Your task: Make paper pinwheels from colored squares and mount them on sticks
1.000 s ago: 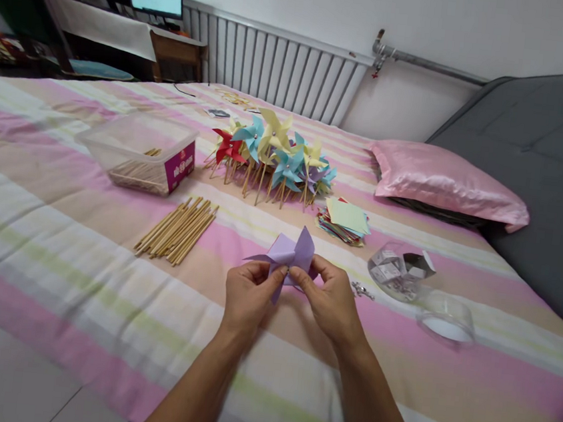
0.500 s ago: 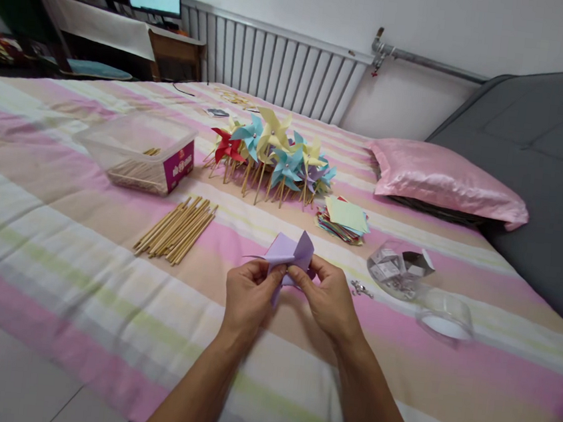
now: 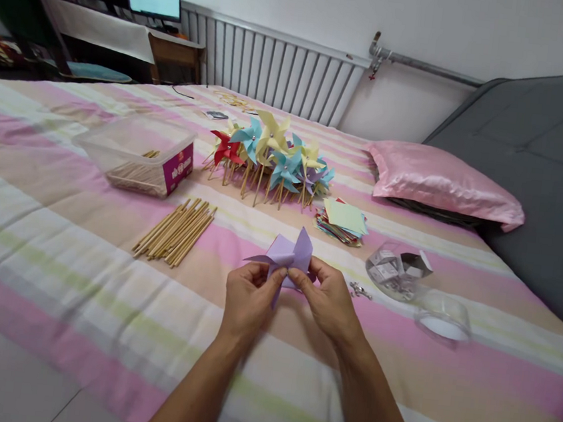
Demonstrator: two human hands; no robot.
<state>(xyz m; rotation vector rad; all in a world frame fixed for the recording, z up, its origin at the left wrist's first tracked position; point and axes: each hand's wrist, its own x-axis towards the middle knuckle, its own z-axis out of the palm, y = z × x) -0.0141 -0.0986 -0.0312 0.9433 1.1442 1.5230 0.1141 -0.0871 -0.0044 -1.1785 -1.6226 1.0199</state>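
Note:
A purple paper pinwheel (image 3: pixel 283 254) with its blades folded in is pinched between my two hands above the bed. My left hand (image 3: pixel 251 295) grips its left side, thumb near the centre. My right hand (image 3: pixel 328 301) holds the right side, its thumb tip close to the left one. Whether a pin sits under the thumbs I cannot make out. Small metal pins (image 3: pixel 360 290) lie just right of my right hand. Beyond my hands is a stack of coloured paper squares (image 3: pixel 344 219). To the left lies a row of wooden sticks (image 3: pixel 176 232).
Several finished pinwheels (image 3: pixel 270 153) on sticks stand behind. A clear plastic box (image 3: pixel 139 156) with sticks is at left. On the right are a round clear tub (image 3: pixel 395 273) with small boxes, its clear lid (image 3: pixel 445 319) and a pink pillow (image 3: pixel 443 181). Striped bedding (image 3: pixel 114 314) lies underneath.
My thumbs have shifted slightly on the purple pinwheel, and its left and top blades stand out a little more. Both hands keep their grip; the view has tilted slightly.

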